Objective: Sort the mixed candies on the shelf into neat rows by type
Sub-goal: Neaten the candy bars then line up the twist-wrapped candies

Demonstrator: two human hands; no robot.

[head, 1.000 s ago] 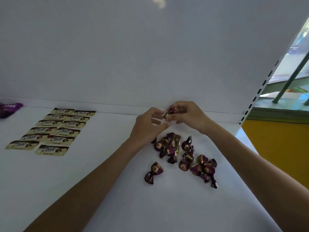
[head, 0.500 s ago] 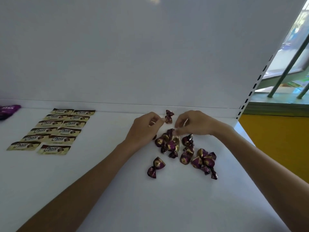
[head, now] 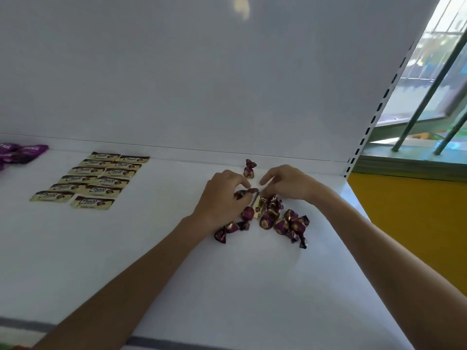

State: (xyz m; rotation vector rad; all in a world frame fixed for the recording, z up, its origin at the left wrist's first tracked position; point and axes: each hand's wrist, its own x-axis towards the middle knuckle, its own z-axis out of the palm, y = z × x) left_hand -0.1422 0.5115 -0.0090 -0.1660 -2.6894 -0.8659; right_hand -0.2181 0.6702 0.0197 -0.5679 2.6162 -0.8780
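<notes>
The lone candy [head: 249, 168] that both hands hold up in the air a second ago now stands by itself on the white shelf [head: 151, 261]. It is right by the back wall [head: 202, 84], at 12 o'clock from the candy pile [head: 275, 219]. Both hands are now down at the pile. The left hand [head: 222, 200] pinches a new purple twist candy [head: 246, 192] between thumb and fingers, at the pile's 11 o'clock side. The right hand [head: 288, 184] has bent fingers with the tips down at the top of the pile, next to a gold packet [head: 260, 207]. I cannot tell if it grips anything.

The shelf's right edge runs close to the pile at 3 o'clock, and a yellow wall [head: 417, 223] shows past it. There is lots of bare shelf at 6 o'clock, down to the front edge. There is more bare shelf at 9 o'clock, between the pile and the tan packets [head: 93, 180].

Those packets lie in two neat rows, and each one says "Choco". Farther out at 9 o'clock lie purple packets [head: 22, 152]. Their white letters are cut off, so I cannot read the whole word.
</notes>
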